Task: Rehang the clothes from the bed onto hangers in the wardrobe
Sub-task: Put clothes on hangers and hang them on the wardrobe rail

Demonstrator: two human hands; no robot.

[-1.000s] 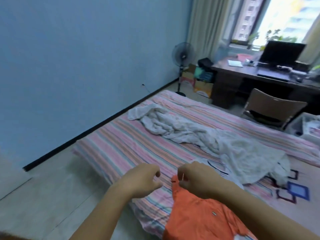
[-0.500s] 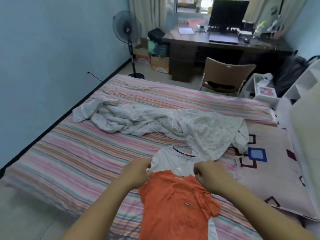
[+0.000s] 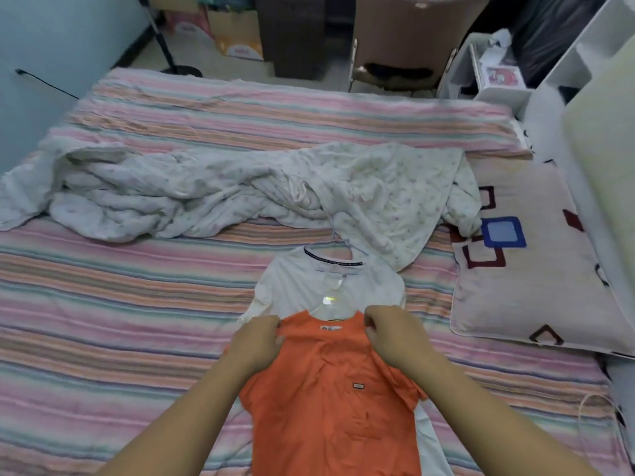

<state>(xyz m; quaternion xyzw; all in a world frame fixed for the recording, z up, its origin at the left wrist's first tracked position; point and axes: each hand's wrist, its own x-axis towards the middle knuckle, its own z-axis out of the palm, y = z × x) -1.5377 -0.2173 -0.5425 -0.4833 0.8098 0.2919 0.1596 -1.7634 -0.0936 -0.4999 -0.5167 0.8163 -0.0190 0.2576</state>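
While both hands (image 3: 259, 341) (image 3: 391, 333) pinch the orange shirt (image 3: 330, 400), a white shirt (image 3: 326, 286) lies beneath

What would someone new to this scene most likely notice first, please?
Probably the orange T-shirt at the near edge of the striped bed, gripped at its shoulders by the left hand and right hand. Beyond it lie a white shirt and a crumpled white blanket.

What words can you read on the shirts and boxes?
None can be read.
Orange shirt: chest patch and neck label too small.
White shirt: collar print blurred.
Cardboard box: logo blurred.
Pink picture on white shelf: blurred.
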